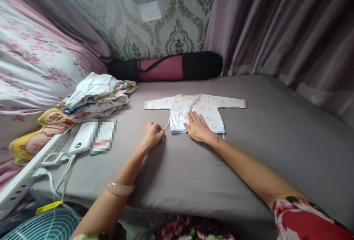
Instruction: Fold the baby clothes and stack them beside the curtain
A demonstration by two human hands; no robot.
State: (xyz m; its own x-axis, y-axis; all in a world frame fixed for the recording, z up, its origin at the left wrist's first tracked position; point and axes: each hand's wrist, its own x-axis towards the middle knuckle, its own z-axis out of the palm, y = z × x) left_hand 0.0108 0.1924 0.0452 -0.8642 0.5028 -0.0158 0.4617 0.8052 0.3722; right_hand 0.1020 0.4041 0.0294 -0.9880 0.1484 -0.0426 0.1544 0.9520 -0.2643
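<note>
A small white baby wrap shirt (207, 111) with a pale print and light blue trim lies spread on the grey bed sheet, both sleeves stretched out sideways. My right hand (197, 126) rests flat on its front, fingers extended over the lower middle. Just left of the shirt, my left hand (152, 135) pinches a thin white tie string (167, 124) that runs from the shirt's left side, its loose end showing below the fingers. Another short tie hangs at the lower right hem.
Folded baby clothes (95, 92) are piled at the left, near a yellow cartoon cushion (41, 133). A white power bank (83, 136), a power strip (33, 173) with cords and a teal fan (44, 225) stand at the left edge. A black-and-maroon bag (163, 66) lies along the wall.
</note>
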